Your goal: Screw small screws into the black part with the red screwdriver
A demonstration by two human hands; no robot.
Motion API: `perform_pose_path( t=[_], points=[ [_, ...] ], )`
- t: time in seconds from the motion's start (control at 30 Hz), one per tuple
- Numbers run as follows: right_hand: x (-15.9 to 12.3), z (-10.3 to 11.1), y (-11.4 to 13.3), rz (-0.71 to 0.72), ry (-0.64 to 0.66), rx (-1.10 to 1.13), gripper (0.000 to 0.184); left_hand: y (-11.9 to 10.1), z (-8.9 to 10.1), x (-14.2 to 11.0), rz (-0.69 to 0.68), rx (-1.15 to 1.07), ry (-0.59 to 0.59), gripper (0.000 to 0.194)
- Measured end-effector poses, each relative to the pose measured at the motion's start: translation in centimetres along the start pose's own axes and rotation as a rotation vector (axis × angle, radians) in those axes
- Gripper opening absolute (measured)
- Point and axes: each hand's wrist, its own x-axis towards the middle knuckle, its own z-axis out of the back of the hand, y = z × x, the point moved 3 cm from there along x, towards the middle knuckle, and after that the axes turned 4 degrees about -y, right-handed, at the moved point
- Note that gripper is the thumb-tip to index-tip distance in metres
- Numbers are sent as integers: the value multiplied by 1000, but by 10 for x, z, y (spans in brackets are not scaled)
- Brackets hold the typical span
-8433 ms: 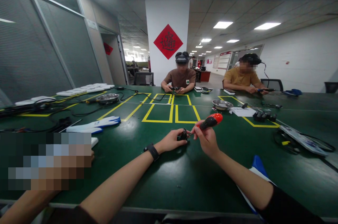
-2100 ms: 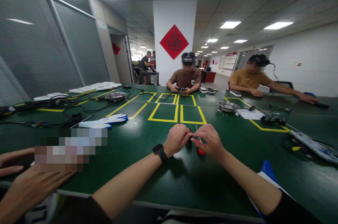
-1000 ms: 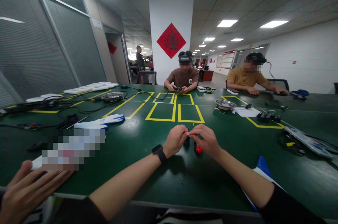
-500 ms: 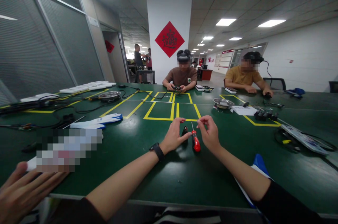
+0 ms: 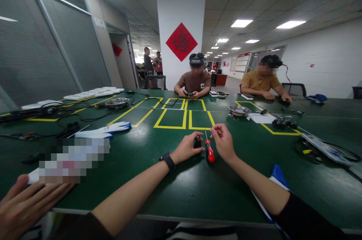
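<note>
My left hand [image 5: 189, 147], with a black watch band on its wrist, curves around a small black part [image 5: 197, 142] on the green table. Its thumb and fingers are apart on either side of that part; whether they touch it I cannot tell. Just right of the part lies a red and black screwdriver [image 5: 209, 152], its shaft pointing away from me. My right hand [image 5: 224, 141] hovers beside the shaft's tip, thumb and forefinger pinched together. Anything within that pinch is too small to make out.
At lower left another person's hand [image 5: 31, 202] rests by a blurred-out white item. White and blue gloves [image 5: 104, 130], metal bowls [image 5: 239, 110], a power strip [image 5: 325, 149], black parts [image 5: 285, 123] and cables lie about the green table [image 5: 169, 187]. Two people sit opposite.
My left hand has come lower, and its thumb and fingers have drawn closer around the small black part. My right hand has hardly moved; the screwdriver lies as before.
</note>
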Motion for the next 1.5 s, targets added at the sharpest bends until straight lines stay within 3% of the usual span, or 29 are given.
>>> perform_pose_path(
  t=[0.1,0.37,0.57,0.87,1.07,1.5],
  points=[
    [1,0,3,70,62,-85,11,8,2,0,47,7,-8,64],
    [-1,-6,8,227,428,-328,9,21,8,1,41,-192,93,58],
    [-4,-10,8,288,610,-553,10,28,11,2,92,-71,12,69],
    [-9,-19,12,477,676,-714,14,28,8,3,103,-205,69,52],
    [-9,-23,14,620,716,-813,17,21,10,3,92,-166,73,36],
    [-10,-19,13,671,664,-801,19,23,7,3,111,-210,89,37]
  ],
)
